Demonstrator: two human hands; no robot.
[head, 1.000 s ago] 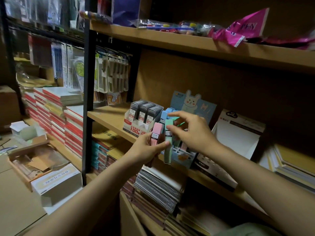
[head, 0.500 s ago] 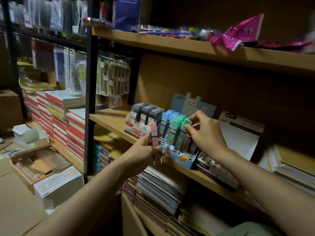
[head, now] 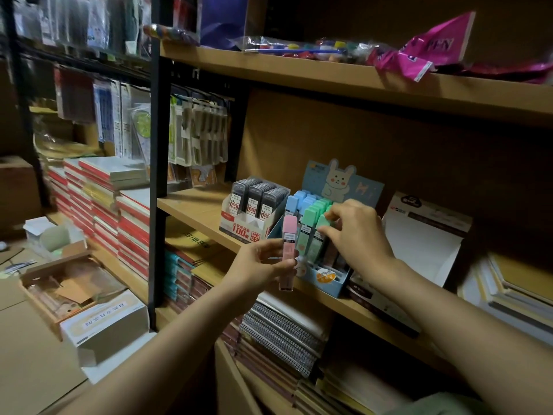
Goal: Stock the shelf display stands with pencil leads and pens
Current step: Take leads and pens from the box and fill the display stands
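Gripped upright in the left hand: one pink lead case, before the blue bunny display stand. Right hand pinches one green case standing in that stand. One grey-case stand sits left on the wooden shelf. Dim stockroom.

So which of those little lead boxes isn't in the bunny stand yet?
The pink lead case. The left hand holds it upright in front of the bunny stand, while the blue cases and green cases already sit in its slots.
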